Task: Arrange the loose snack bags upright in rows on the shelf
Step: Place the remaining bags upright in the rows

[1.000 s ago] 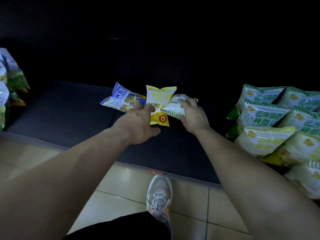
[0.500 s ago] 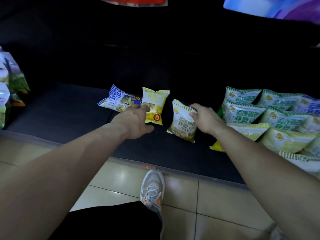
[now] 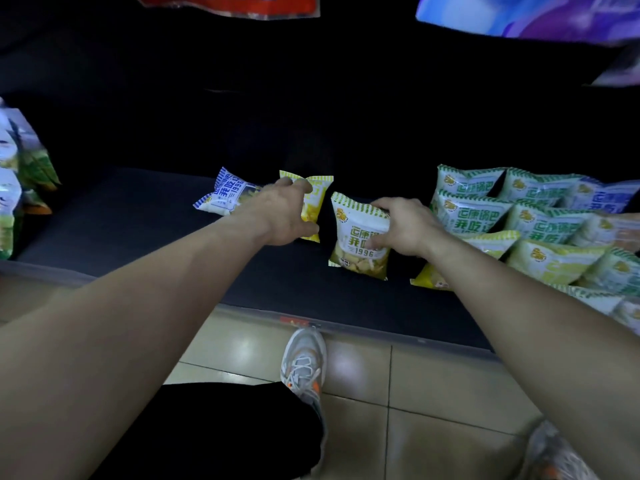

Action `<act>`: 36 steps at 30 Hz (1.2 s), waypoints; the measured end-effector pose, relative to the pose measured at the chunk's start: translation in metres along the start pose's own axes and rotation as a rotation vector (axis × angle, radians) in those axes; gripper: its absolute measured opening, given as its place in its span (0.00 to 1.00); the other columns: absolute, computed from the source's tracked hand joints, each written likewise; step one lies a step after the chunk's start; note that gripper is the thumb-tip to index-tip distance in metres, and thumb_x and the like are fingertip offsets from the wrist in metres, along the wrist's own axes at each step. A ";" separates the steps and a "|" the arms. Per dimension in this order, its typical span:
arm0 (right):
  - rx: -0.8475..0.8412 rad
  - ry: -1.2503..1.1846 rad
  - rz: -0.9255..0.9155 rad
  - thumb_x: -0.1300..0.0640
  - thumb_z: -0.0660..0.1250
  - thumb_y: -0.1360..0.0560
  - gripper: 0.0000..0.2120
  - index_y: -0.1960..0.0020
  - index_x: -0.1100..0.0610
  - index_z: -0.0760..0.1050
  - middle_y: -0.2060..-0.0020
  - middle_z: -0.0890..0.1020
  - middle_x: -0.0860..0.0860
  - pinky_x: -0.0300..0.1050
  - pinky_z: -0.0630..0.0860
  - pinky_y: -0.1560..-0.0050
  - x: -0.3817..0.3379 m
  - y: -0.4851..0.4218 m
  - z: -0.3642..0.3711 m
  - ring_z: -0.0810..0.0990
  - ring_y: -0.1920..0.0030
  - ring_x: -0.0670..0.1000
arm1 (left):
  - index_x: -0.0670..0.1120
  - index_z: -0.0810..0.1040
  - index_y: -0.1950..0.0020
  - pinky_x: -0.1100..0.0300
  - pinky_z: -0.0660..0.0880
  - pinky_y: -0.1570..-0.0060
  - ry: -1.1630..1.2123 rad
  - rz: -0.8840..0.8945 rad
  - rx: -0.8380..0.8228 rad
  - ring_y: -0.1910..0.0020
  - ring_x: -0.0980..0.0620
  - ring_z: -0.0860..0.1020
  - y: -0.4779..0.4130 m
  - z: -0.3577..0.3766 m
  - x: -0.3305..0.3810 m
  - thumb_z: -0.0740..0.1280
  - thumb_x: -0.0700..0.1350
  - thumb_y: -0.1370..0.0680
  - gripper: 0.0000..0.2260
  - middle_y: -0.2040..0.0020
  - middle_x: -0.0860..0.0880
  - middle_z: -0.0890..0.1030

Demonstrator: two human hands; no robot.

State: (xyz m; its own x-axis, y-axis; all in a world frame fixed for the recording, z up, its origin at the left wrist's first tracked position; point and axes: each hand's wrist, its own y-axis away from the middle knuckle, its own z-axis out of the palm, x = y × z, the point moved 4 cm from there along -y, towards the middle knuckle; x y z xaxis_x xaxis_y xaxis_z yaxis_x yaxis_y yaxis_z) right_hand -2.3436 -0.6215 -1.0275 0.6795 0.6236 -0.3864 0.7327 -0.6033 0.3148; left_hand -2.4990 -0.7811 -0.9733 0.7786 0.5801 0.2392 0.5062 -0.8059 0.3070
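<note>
Head view: left hand [image 3: 282, 213] curls its fingers [image 3: 299, 184] round the yellow bag [image 3: 322, 195], upright on the shelf [image 3: 138, 216]; right hand [image 3: 407, 230] pinches the green bag [image 3: 349, 233] just beside it, thumb on its front; blue bag [image 3: 225, 195] lies left; more bags [image 3: 540, 223] are piled at the right.

Your head-worn wide-angle camera looks forward and down, close to the dark shelf [image 3: 131, 220] mid-frame, beige tiled floor [image 3: 433, 393] below.

Only thing I can properly read is "1996", under big green Chinese lettering on the middle bag [image 3: 360, 237] and sideways on the blue bag [image 3: 225, 195]; green bags [image 3: 472, 216] on the right carry the same lettering, yellow bag [image 3: 320, 192] is too covered.
</note>
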 end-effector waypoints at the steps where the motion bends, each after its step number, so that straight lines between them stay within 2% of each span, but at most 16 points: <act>1: 0.005 -0.006 -0.002 0.39 0.81 0.39 0.47 0.25 0.44 0.65 0.31 0.73 0.56 0.52 0.74 0.39 0.001 0.012 -0.012 0.73 0.33 0.58 | 0.52 0.62 0.24 0.45 0.73 0.38 0.015 0.036 0.020 0.33 0.44 0.71 0.004 -0.005 0.011 0.73 0.58 0.28 0.36 0.30 0.47 0.69; 5: 0.009 0.035 -0.053 0.39 0.82 0.42 0.48 0.26 0.46 0.68 0.32 0.75 0.51 0.51 0.74 0.40 0.002 0.062 -0.055 0.74 0.34 0.55 | 0.54 0.63 0.25 0.53 0.71 0.36 0.131 0.183 0.084 0.32 0.50 0.70 0.024 -0.024 0.051 0.77 0.59 0.33 0.41 0.30 0.51 0.70; 9: 0.048 0.062 -0.099 0.42 0.82 0.40 0.46 0.27 0.48 0.69 0.32 0.77 0.47 0.51 0.74 0.37 0.010 0.124 -0.096 0.74 0.33 0.52 | 0.54 0.64 0.25 0.59 0.68 0.36 0.182 0.319 0.023 0.33 0.54 0.71 0.054 -0.028 0.103 0.80 0.58 0.37 0.44 0.32 0.54 0.73; 12: 0.097 0.025 -0.094 0.42 0.83 0.42 0.43 0.30 0.47 0.72 0.39 0.80 0.45 0.53 0.76 0.40 0.021 0.164 -0.117 0.78 0.39 0.51 | 0.55 0.70 0.32 0.63 0.73 0.50 0.196 0.371 -0.039 0.46 0.56 0.77 0.071 -0.023 0.139 0.81 0.57 0.38 0.38 0.45 0.57 0.80; 15: 0.146 -0.026 -0.066 0.40 0.83 0.43 0.44 0.31 0.45 0.71 0.37 0.79 0.46 0.55 0.76 0.40 0.041 0.193 -0.123 0.77 0.38 0.51 | 0.58 0.73 0.41 0.63 0.71 0.60 0.189 0.399 -0.012 0.53 0.58 0.78 0.083 -0.025 0.170 0.81 0.59 0.41 0.32 0.54 0.58 0.80; 17: 0.185 -0.052 -0.053 0.40 0.82 0.42 0.44 0.30 0.45 0.70 0.35 0.78 0.46 0.55 0.76 0.39 0.055 0.209 -0.122 0.77 0.36 0.51 | 0.58 0.73 0.39 0.61 0.70 0.59 0.121 0.423 0.010 0.51 0.57 0.76 0.088 -0.024 0.189 0.81 0.61 0.42 0.35 0.50 0.61 0.77; 20: 0.207 -0.073 -0.046 0.42 0.83 0.40 0.43 0.29 0.46 0.70 0.34 0.77 0.46 0.53 0.75 0.37 0.072 0.223 -0.120 0.76 0.35 0.50 | 0.55 0.71 0.31 0.55 0.74 0.49 -0.027 0.453 0.038 0.43 0.52 0.74 0.091 -0.015 0.214 0.79 0.64 0.41 0.41 0.43 0.58 0.74; 23: 0.202 -0.092 -0.039 0.43 0.83 0.39 0.42 0.29 0.47 0.70 0.33 0.77 0.45 0.52 0.74 0.36 0.088 0.227 -0.120 0.75 0.34 0.49 | 0.56 0.70 0.29 0.53 0.76 0.47 -0.074 0.443 0.049 0.41 0.50 0.76 0.088 -0.008 0.230 0.78 0.65 0.40 0.42 0.38 0.53 0.77; 26: 0.174 -0.090 -0.025 0.42 0.80 0.36 0.44 0.25 0.46 0.64 0.29 0.73 0.46 0.49 0.73 0.37 0.110 0.226 -0.121 0.74 0.33 0.50 | 0.55 0.72 0.31 0.53 0.77 0.50 0.016 0.393 0.036 0.47 0.51 0.77 0.077 0.008 0.236 0.79 0.64 0.40 0.40 0.41 0.52 0.79; 29: 0.068 -0.043 0.066 0.38 0.75 0.30 0.45 0.21 0.48 0.58 0.27 0.70 0.50 0.50 0.71 0.38 0.147 0.223 -0.113 0.73 0.32 0.54 | 0.55 0.72 0.32 0.55 0.76 0.56 0.033 0.332 -0.002 0.53 0.52 0.78 0.064 0.041 0.237 0.79 0.64 0.39 0.39 0.46 0.52 0.80; 32: -0.031 -0.030 0.189 0.37 0.71 0.27 0.41 0.21 0.50 0.60 0.27 0.70 0.52 0.52 0.72 0.35 0.186 0.220 -0.105 0.72 0.32 0.56 | 0.53 0.72 0.33 0.56 0.76 0.60 0.014 0.276 -0.029 0.55 0.51 0.79 0.050 0.072 0.235 0.79 0.63 0.39 0.38 0.53 0.52 0.79; 36: -0.072 -0.062 0.249 0.38 0.70 0.26 0.38 0.23 0.51 0.62 0.26 0.69 0.53 0.53 0.71 0.33 0.216 0.215 -0.102 0.71 0.30 0.56 | 0.53 0.72 0.33 0.55 0.77 0.60 0.047 0.206 -0.054 0.56 0.50 0.79 0.031 0.103 0.230 0.80 0.61 0.37 0.36 0.51 0.51 0.80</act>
State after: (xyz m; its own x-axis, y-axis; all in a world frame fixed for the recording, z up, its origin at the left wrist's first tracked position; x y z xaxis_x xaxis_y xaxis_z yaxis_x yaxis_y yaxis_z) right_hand -2.0352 -0.5660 -0.9543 0.8371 0.4278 -0.3410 0.5457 -0.6960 0.4667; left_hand -2.2656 -0.6850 -1.0038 0.8449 0.4096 0.3441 0.3167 -0.9014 0.2953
